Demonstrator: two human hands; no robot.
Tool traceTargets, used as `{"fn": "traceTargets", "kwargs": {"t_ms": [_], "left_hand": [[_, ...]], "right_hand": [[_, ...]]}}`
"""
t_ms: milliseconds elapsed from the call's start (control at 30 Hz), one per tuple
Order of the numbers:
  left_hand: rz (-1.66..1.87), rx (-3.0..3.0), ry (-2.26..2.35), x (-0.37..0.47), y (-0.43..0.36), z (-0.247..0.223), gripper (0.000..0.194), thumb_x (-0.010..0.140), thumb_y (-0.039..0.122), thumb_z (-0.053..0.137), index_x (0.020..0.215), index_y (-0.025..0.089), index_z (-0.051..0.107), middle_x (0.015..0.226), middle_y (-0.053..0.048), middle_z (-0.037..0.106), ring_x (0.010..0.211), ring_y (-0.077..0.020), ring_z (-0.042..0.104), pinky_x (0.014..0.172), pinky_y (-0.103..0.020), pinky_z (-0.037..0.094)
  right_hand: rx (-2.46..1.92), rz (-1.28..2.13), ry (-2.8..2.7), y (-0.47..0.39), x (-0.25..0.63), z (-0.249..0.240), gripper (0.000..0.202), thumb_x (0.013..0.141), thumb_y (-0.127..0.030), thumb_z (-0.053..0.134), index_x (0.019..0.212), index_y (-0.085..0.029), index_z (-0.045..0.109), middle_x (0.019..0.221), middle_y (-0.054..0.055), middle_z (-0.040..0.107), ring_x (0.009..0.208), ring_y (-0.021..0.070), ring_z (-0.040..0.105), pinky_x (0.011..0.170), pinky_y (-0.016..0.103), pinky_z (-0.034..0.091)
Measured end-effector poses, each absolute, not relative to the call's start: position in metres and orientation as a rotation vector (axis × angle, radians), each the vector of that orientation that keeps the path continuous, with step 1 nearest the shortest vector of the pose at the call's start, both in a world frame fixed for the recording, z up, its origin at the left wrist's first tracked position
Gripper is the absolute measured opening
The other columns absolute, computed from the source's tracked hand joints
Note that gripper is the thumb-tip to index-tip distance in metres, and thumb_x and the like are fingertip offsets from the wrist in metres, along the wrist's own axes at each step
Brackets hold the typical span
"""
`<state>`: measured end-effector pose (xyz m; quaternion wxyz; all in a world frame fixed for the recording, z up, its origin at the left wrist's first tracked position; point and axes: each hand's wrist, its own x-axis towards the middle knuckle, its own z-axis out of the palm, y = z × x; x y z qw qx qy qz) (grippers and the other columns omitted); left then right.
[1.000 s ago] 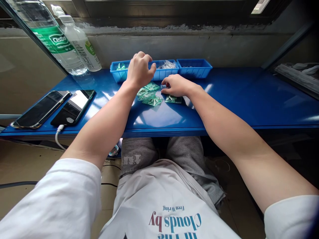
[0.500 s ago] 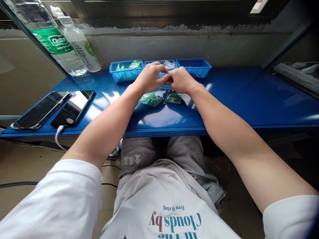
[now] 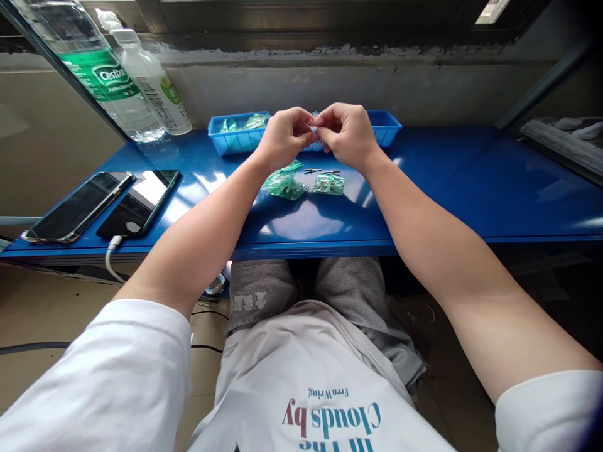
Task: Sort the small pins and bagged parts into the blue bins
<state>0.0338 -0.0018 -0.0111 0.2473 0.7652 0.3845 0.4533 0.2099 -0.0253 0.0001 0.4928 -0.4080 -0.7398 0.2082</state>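
Against a pale wall [image 3: 447, 94], a glossy blue counter [image 3: 471, 188] stretches to both sides of the person's two grips. Between them is a small clear plastic piece [image 3: 314, 129], largely hidden by the fingers, so its exact shape is hard to tell. The left grip [image 3: 285, 135] has thumb and fingertips pinched together on one side of it, and the right grip [image 3: 347, 132] is clamped on the other side in the same way, the two nearly meeting. Just nearer the body than the grips, two thin dark rods [image 3: 313, 171] lie on the counter. Nearer still are a flat green packet [image 3: 328, 184] and, to its left, a heap of green packets [image 3: 286, 182]. Beyond the left grip sits a blue bin [image 3: 235, 144] with more green packets inside; another blue bin [image 3: 389, 130] shows past the right grip. Well off to the left of the grips lie two phones [image 3: 78, 207], one joined to a white cable [image 3: 111, 252], and behind these stand two clear bottles [image 3: 106, 75].
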Motion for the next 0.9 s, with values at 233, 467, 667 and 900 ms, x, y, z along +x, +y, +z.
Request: {"fn": "traceTargets", "kwargs": {"t_ms": [233,467,667,900], "left_hand": [[1.411,1.857,1.014,0.036,-0.005,0.0,0.019,0.081,0.01,0.073,0.075,0.023,0.061,0.074,0.0,0.067,0.071,-0.0189,0.069,0.069,-0.035,0.057],[1.395,1.657,1.006,0.041,-0.02,0.008,0.017,0.082,0.013,0.077,0.076,0.021,0.064,0.069,0.0,0.068,0.073,-0.0189,0.073,0.069,-0.03,0.06],[1.298,1.711,1.035,0.039,-0.02,0.007,0.005,0.087,0.025,0.072,0.087,0.021,0.069,0.084,-0.005,0.077,0.084,-0.0242,0.077,0.077,-0.037,0.063],[1.26,1.862,1.171,0.032,-0.007,0.001,0.028,0.086,0.044,0.065,0.107,0.027,0.075,0.088,-0.008,0.081,0.095,-0.0328,0.078,0.082,-0.051,0.064]], "right_hand": [[-0.997,0.87,-1.722,-0.034,0.204,0.004,0.014,0.086,-0.019,0.075,0.079,-0.025,0.065,0.068,-0.004,0.068,0.059,0.0139,0.061,0.053,0.029,0.048],[-1.0,0.846,-1.711,-0.043,0.205,0.012,0.027,0.095,-0.022,0.071,0.069,-0.025,0.065,0.064,-0.003,0.067,0.056,0.0131,0.059,0.056,0.031,0.048],[-0.972,0.718,-1.702,-0.031,0.207,0.005,0.019,0.089,-0.026,0.066,0.071,-0.026,0.06,0.066,-0.002,0.068,0.055,0.0145,0.057,0.054,0.033,0.045],[-0.908,0.646,-1.634,-0.045,0.208,0.01,0.037,0.074,-0.035,0.077,0.1,-0.04,0.051,0.093,-0.006,0.076,0.075,0.0233,0.068,0.06,0.04,0.05]]}}
